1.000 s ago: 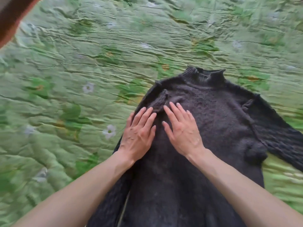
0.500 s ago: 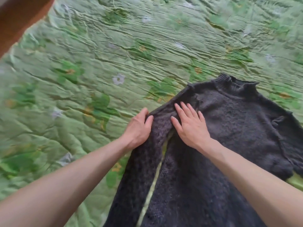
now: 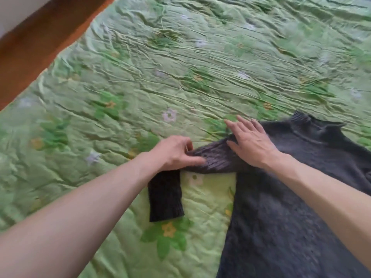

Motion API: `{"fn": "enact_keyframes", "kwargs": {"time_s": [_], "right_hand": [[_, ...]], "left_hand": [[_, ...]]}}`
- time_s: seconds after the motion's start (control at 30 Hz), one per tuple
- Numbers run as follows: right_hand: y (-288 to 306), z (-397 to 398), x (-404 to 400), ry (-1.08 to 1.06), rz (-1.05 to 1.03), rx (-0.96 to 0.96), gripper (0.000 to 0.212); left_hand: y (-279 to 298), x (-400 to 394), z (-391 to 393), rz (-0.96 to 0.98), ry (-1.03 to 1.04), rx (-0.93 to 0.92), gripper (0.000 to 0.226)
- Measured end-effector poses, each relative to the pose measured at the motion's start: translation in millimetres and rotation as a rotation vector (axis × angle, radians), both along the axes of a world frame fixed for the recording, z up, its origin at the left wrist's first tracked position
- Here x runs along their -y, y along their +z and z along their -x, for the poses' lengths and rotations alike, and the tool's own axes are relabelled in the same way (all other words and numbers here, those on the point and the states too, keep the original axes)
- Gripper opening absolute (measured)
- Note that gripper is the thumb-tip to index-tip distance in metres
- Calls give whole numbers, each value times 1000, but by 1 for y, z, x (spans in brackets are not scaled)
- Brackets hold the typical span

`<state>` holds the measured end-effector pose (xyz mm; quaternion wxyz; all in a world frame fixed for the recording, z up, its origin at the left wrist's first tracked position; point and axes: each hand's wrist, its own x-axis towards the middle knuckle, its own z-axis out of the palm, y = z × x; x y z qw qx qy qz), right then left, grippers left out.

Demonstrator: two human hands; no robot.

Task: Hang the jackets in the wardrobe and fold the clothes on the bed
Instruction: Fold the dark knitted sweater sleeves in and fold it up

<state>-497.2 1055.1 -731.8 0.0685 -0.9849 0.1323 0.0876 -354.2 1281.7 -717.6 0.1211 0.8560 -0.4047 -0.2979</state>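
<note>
A: Starting nearest the camera: two bare forearms enter from the bottom edge, one from the lower left, one from the lower right. Under them lies a dark grey knitted sweater [image 3: 285, 207], spread flat on the bed's green flowered quilt [image 3: 140, 81].

B: Position of the sweater?

A: Right half of the view. The body runs from the bottom edge up to a ribbed high collar [image 3: 317, 125] at mid-right. One sleeve [image 3: 202, 157] stretches leftward from the shoulder, then bends downward; its ribbed cuff [image 3: 165, 199] lies on the quilt, apart from the body, with a patch of quilt showing between cuff and body.

B: Left hand?

A: The left hand [image 3: 172, 153] sits at the bend of the sleeve. Fingers are curled; thumb and fingertips hold the knit at the fold. How much fabric they take in, I cannot tell, since the hand covers it.

B: Right hand?

A: The right hand [image 3: 249, 141] lies palm down on the sleeve near the shoulder, fingers straight and slightly spread, tips reaching past the sweater's edge over the quilt. The picture is a little blurred here.

B: Beyond that?

A: Wrinkled quilt out to the top edge, and a brown wooden board [image 3: 40, 45] slanting across the upper left corner, with a pale surface behind it.
</note>
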Motion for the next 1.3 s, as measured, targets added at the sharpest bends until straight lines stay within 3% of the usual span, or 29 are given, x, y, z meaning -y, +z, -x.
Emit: {"fn": "enact_keyframes", "kwargs": {"time_s": [0.07, 0.13, 0.23, 0.3, 0.37, 0.47, 0.53, 0.63, 0.73, 0.83, 0.93, 1.07, 1.17, 1.23, 1.3], "right_hand": [[-3, -9, 4, 14, 52, -89, 39], [-4, -14, 7, -47, -1, -49, 30], [2, -19, 11, -224, -75, 154, 20], [4, -23, 11, -290, -51, 194, 16], [4, -27, 13, -334, -24, 198, 14], [2, -29, 10, -408, -14, 202, 11], [-1, -28, 6, -407, 30, 193, 12], [-2, -30, 1, -455, 40, 217, 13], [-4, -34, -1, -510, 36, 227, 15], [-8, -39, -5, -510, 46, 223, 14], [-15, -40, -13, -498, 55, 214, 15], [-21, -36, -38, -418, -7, 346, 40], [-24, -30, -64, -96, -25, 463, 46], [-31, -27, -83, 63, -57, 405, 51], [-41, -26, -99, 100, -51, 213, 60]], "left_hand": [[-19, -17, 1, -10, -70, 70, 55], [-28, -32, -2, 100, -52, 110, 42], [-25, -42, -17, 279, 122, -96, 14], [-15, -38, -32, 388, 261, -229, 24], [4, -32, -46, 336, 301, -362, 38], [29, -39, -61, -27, 147, -712, 42], [29, -50, -68, -167, 52, -728, 35], [22, -65, -81, -41, 208, -684, 28], [22, -81, -97, 41, 353, -836, 30], [24, -98, -111, -135, 317, -764, 42], [23, -123, -121, -271, 264, -540, 29], [7, -165, -139, -174, 414, -387, 45], [-6, -186, -145, -103, 563, -443, 29], [-12, -194, -144, -59, 653, -460, 20], [-18, -198, -141, -7, 724, -448, 18]]}}
